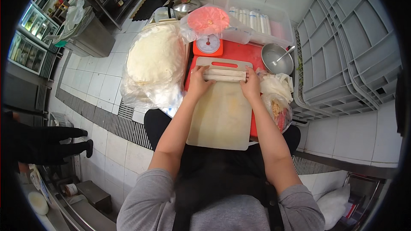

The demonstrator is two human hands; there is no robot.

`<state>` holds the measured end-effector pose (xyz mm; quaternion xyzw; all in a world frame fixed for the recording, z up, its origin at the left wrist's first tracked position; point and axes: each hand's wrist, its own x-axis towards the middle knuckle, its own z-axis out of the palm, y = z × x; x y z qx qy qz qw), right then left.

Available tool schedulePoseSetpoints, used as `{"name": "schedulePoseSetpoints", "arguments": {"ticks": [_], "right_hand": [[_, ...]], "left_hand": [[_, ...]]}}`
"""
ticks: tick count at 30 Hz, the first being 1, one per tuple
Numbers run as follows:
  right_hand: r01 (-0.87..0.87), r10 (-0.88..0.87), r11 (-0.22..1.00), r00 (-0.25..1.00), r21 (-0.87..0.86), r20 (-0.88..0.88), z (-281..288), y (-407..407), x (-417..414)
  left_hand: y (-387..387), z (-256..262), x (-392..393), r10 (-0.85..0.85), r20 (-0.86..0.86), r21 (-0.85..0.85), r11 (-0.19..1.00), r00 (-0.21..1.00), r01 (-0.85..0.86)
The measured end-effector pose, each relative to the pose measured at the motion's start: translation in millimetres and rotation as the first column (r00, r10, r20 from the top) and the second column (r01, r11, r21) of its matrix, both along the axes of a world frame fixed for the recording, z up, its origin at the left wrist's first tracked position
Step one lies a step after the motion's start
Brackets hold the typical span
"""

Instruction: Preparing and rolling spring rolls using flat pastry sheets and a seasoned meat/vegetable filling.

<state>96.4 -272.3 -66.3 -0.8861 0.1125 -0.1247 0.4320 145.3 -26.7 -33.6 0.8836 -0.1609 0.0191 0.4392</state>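
My left hand (199, 80) and my right hand (251, 82) grip the two ends of a pale rolled wrapper (224, 76). The rolled dough lies crosswise at the far end of a plastic cutting board (221, 115), just below its handle slot. Left of the board, a stack of thin white dough sheets (155, 54) sits in a clear plastic bag. An orange dial scale (208, 45) stands beyond the board with a pink plate (208, 20) over it. A metal bowl (277, 59) with a spoon (285, 53) is at the far right.
Beside my right forearm are a bag of filling (278, 110) and crumpled pale wrapping (276, 85). A clear bin (287, 38) holds wrapped rolls. Grey crates (343, 57) stand at right. A metal pot (186, 6) is behind. Another person (48, 141) stands at left.
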Motion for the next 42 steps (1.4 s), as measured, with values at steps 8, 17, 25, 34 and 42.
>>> {"name": "schedulePoseSetpoints", "arguments": {"ticks": [8, 17, 25, 34, 42], "right_hand": [[0.014, -0.011, 0.998, 0.999, -0.063, 0.042, 2.4, 15.4, -7.5], [-0.036, 0.043, 0.994, 0.997, -0.102, 0.067, 8.3, 20.8, -19.2], [-0.095, 0.101, 0.989, 0.994, -0.113, 0.047, 36.5, 35.0, -88.9], [-0.122, 0.123, 0.991, 0.992, -0.058, 0.019, 33.0, 47.4, -123.4], [-0.155, 0.157, 0.984, 0.987, -0.086, 0.021, 34.7, 53.8, -130.4]], "left_hand": [[12.5, -29.5, -15.3, 0.27, -0.087, -0.316, 0.905, 0.959, -0.283], [0.3, -16.6, -20.9, 0.223, -0.008, -0.251, 0.943, 0.975, -0.218], [90.6, 53.1, 20.6, 0.27, 0.371, 0.143, 0.929, 0.889, -0.342], [143.9, 69.8, 37.1, -0.039, 0.433, 0.434, 0.885, 0.901, -0.17], [171.0, 64.7, 83.7, 0.326, -0.071, -0.339, 0.881, 0.943, -0.33]]}}
